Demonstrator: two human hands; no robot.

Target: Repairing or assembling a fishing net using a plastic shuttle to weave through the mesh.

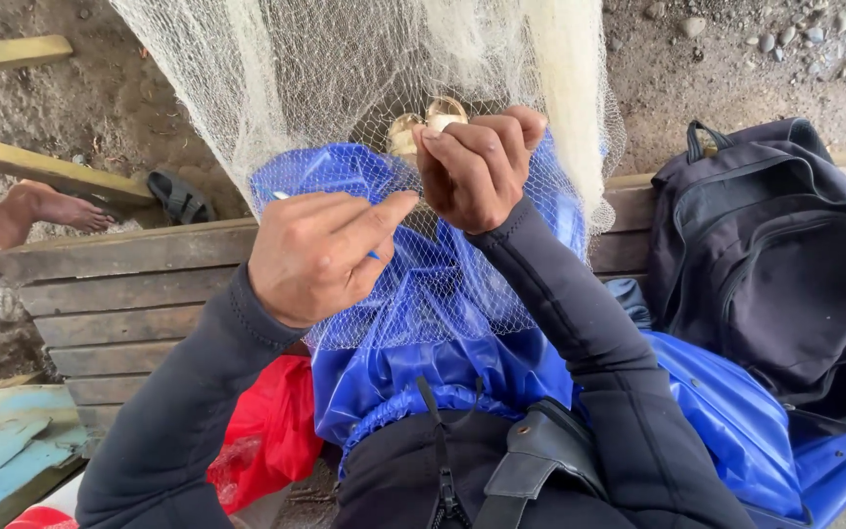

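Up close, both hands work at chest height with forearms angled inward in dark sleeves. Curled into a loose fist, the left hand (315,257) pinches a thin blue netting needle (281,196) between thumb and fingers. Just right of it and slightly higher, the right hand (477,168) is clenched, knuckles up, gripping a fold of the pale fishing net (345,88) that hangs over blue waterproof trousers (423,323). Further right, well apart, lies a dark backpack (775,255); left of the hands, bare wooden bench planks (119,294) lie open.
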